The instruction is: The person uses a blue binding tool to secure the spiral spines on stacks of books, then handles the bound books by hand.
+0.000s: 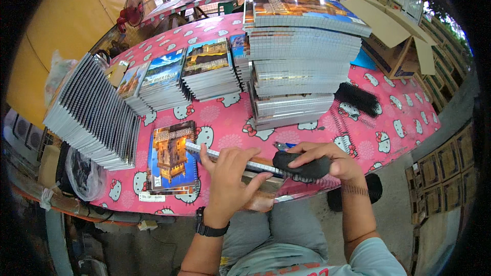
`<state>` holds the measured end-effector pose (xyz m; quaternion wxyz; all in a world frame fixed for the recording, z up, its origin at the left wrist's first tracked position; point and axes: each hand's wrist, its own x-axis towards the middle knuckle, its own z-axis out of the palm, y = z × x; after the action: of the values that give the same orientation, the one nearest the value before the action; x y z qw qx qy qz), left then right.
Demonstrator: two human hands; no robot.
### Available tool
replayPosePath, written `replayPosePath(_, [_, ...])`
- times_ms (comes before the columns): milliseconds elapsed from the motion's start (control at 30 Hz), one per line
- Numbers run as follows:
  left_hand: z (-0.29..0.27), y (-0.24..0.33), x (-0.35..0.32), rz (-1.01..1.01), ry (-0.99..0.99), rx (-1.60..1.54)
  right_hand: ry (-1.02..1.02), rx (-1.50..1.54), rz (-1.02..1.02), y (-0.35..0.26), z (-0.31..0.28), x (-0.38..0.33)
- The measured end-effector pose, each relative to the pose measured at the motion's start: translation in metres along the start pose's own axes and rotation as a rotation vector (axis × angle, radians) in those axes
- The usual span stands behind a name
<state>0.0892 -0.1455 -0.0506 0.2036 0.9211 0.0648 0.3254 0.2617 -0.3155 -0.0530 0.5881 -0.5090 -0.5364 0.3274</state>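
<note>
Both hands meet at the near edge of the counter (388, 122), over the person's lap. The left hand (230, 179) clamps a notebook (240, 159) held edge-up, fingers (207, 156) curled over its top and thumb pressing the near face, so it is closed on the book. The book's long axis runs left to right, rising slightly toward the left, and its punched edge faces up. The right hand (327, 158) sits at the book's right end, fingers wrapped tight around a black comb spine (302, 166), a ridged plastic strip lying along the same axis, touching the book's edge. So the spine lies just right of the left fingers, already lined up with the edge. Beside them lies a glossy notebook with a tower cover (171, 158), flat on the pink cartoon-cat cloth. A tall stack (302, 61) stands behind, more black combs (358, 99) to its right, and a fanned row of books (97, 112) at left.
</note>
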Motion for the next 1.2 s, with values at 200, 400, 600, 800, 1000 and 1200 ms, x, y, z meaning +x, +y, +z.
replayPosePath(200, [-0.002, -0.005, 0.0, 0.006, 0.02, -0.032, -0.146, -0.007, -0.082, -0.016, -0.013, 0.013])
replayPosePath(400, [-0.003, -0.001, -0.001, -0.038, -0.023, -0.04, -0.138, -0.499, 0.138, -0.025, -0.016, 0.035])
replayPosePath(600, [0.003, -0.009, -0.007, -0.068, 0.021, -0.013, -0.08, -0.125, -0.017, -0.014, -0.004, 0.031])
replayPosePath(800, [-0.006, -0.038, -0.018, -0.135, 0.388, -0.288, 0.016, -0.567, 0.164, 0.0, -0.006, 0.04])
replayPosePath(1000, [0.012, -0.059, -0.024, -0.409, 0.43, -1.026, 0.044, -0.81, 0.248, 0.0, -0.001, 0.051])
replayPosePath(1200, [0.015, -0.056, -0.026, -0.449, 0.464, -1.102, -0.054, -0.363, 0.093, 0.012, 0.014, 0.057])
